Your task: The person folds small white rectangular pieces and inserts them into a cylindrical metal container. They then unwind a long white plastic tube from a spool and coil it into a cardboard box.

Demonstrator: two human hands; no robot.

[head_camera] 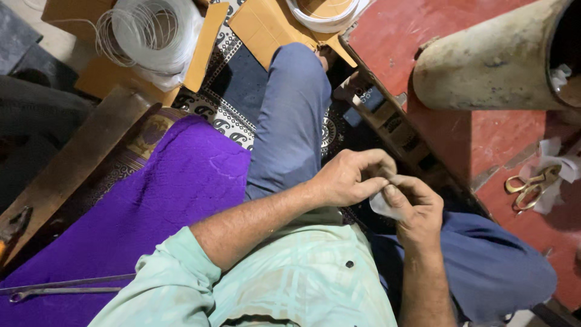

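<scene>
Both hands, left (348, 178) and right (414, 206), pinch a small white scrap (381, 204) over the lap; loosened fingers could drop it

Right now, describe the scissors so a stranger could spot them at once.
Start at the red floor on the right, below the big dirty cylinder. The scissors lie there on white paper scraps, the only brass-yellow thing among them.

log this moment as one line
left hand: pinching small white translucent piece | right hand: holding same piece | brass-coloured scissors: on red floor
</scene>
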